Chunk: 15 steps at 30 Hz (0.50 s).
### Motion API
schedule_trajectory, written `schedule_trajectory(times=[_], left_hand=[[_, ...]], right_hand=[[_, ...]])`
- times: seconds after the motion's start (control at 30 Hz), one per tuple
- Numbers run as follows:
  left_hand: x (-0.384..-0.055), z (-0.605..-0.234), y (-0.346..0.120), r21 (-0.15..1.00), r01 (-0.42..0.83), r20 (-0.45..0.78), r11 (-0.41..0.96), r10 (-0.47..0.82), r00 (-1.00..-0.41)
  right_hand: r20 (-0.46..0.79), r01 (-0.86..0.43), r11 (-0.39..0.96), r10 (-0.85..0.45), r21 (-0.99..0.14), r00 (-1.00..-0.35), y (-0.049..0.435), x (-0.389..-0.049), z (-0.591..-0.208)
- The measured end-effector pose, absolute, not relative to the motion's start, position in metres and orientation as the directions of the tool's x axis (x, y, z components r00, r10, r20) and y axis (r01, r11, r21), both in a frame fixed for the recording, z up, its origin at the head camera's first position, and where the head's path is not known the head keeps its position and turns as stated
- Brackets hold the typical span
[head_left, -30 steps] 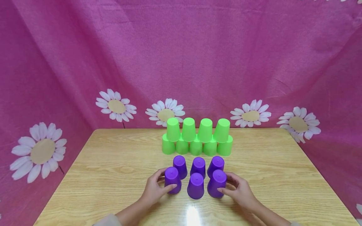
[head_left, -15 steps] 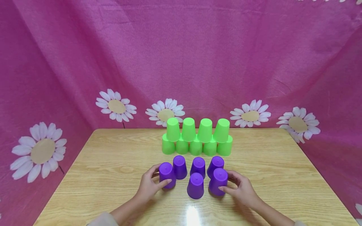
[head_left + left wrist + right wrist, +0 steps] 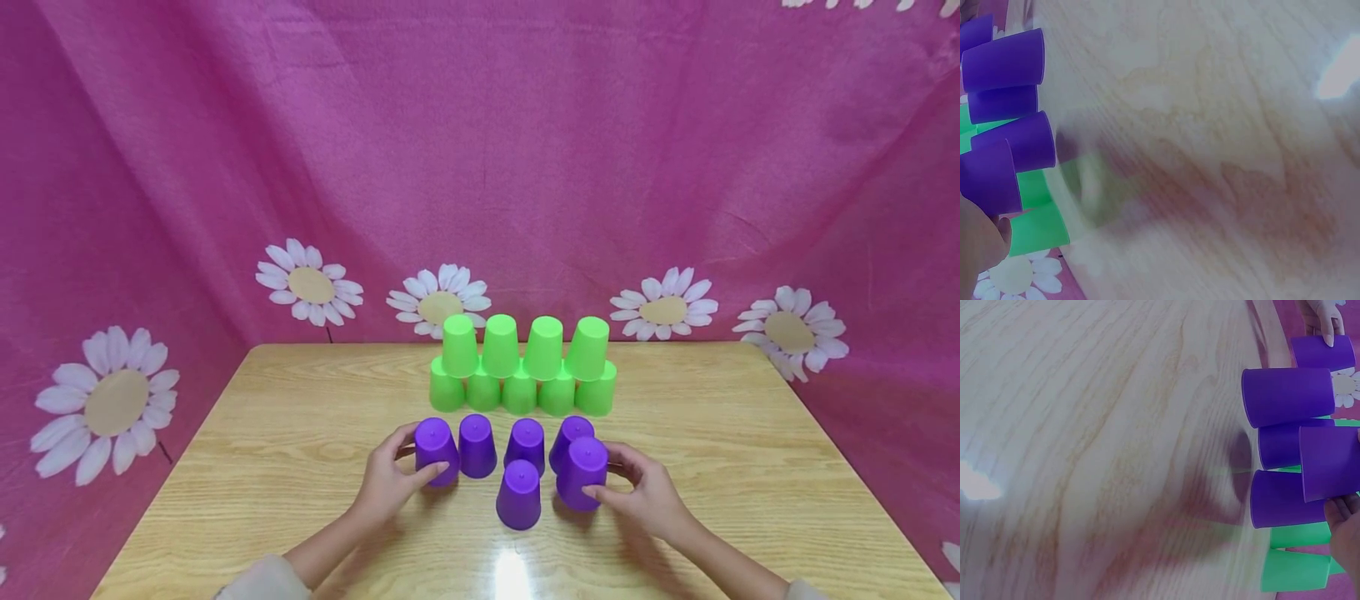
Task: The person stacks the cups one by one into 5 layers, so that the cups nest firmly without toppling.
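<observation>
Operator, head view: the left sleeve point(image 3: 266, 581) is pale grey-beige cloth with a plain surface; its cuff ends well short of the wrist, leaving the left forearm point(image 3: 326, 546) exposed. The right sleeve point(image 3: 805, 592) matches in colour and shows only as a small corner at the lower edge. The right forearm point(image 3: 720, 558) is likewise bare. Both forearms are slim and taper toward the wrist. The left grip point(image 3: 386, 485) and right grip point(image 3: 651, 498) are bare hands, each with a slender thumb. Fingernail detail is too small to tell.
</observation>
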<state>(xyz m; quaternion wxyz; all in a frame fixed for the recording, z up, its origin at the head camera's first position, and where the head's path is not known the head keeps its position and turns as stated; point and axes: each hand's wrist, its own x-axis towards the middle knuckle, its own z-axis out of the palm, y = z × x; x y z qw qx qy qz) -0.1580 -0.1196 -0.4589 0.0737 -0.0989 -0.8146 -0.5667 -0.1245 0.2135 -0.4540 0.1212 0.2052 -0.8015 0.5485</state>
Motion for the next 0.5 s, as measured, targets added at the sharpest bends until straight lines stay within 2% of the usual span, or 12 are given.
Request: schedule_trajectory(times=[0.5], left_hand=[[-0.165,-0.442,-0.126,0.869,0.335,0.329,0.363,0.081,-0.941]], right_hand=[[0.460,-0.492,0.293,-0.174,-0.820,-0.871,0.217,-0.127,-0.441]])
